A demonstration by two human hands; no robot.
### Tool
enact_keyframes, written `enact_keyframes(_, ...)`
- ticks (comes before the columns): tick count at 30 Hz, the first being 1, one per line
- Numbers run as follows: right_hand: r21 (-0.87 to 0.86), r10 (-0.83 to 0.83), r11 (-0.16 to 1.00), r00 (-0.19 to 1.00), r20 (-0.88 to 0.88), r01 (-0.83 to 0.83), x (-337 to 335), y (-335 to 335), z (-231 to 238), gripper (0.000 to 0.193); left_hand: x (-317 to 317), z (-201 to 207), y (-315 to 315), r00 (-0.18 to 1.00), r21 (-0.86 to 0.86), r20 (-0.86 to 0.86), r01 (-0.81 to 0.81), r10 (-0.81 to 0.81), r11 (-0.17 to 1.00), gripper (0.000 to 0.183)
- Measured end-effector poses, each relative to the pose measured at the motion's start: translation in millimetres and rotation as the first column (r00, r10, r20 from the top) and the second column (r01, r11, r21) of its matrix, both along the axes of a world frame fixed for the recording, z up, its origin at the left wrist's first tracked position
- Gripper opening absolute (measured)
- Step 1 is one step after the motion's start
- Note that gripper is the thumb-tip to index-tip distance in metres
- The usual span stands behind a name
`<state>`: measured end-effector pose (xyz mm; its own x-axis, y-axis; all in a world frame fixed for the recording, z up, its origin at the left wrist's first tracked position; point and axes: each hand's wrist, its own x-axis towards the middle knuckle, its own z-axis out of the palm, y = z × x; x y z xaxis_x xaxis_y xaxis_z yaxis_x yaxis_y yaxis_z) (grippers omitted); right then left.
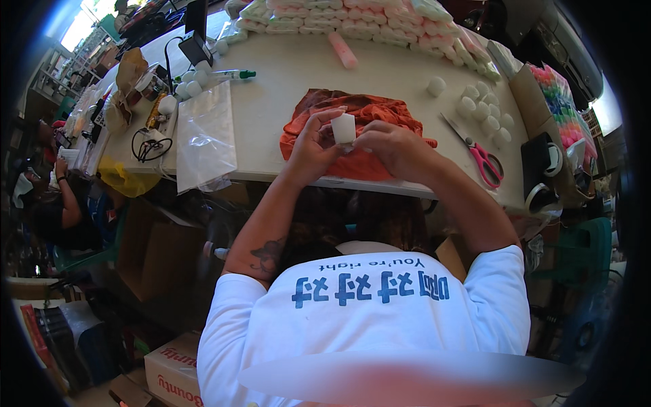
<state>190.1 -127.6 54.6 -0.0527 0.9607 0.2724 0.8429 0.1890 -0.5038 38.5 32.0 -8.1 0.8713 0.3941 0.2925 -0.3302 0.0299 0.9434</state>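
A small white votive candle (344, 129), tapering like a cup, is held upright over a crumpled orange cloth (298, 139). My left hand (317, 146) is closed around its left side, thumb near the bottom. On the other side, my right hand (393, 146) has its fingers pinched together against the candle's lower edge. What those fingertips hold, if anything, is too small to make out. The cloth lies on the white table (264, 74) below both hands.
Pink-handled scissors (483, 159) and several white candles (485, 108) lie at right. A pink cylinder (342, 51) and stacked bagged candles (339, 17) are at the back. Left are a plastic bag (205, 136), green-capped marker (237, 74) and cable (150, 146). Another person (71, 210) sits far left.
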Motion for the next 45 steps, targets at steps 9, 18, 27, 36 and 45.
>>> enact_keyframes(9, 0.242, -0.107, 0.963, 0.992, -0.063, 0.119, 13, 18, -13, 0.029, -2, 2, 1, 0.997, -0.019, -0.073, 0.013, -0.014, 1.000, 0.063)
enact_keyframes(18, 0.155, -0.062, 0.986, 0.998, 0.022, 0.058, 6, 7, 6, 0.032, 1, 2, -1, 0.994, -0.014, -0.107, -0.022, 0.020, 1.000, 0.065)
enact_keyframes(27, 0.158, -0.009, 0.987, 0.999, -0.050, 0.017, 2, 7, -4, 0.027, 1, -2, -1, 0.998, 0.058, -0.014, -0.054, 0.055, 0.997, 0.062)
enact_keyframes(36, 0.142, 0.113, 0.981, 0.983, 0.141, -0.133, 0, 9, 4, 0.038, 0, -7, 1, 0.999, 0.029, -0.008, -0.039, 0.039, 0.999, 0.060)
enact_keyframes(45, 0.186, 0.050, 0.979, 0.983, 0.178, -0.083, -1, 9, 4, 0.034, 1, -10, 3, 0.997, 0.086, -0.070, -0.039, 0.045, 0.996, 0.061)
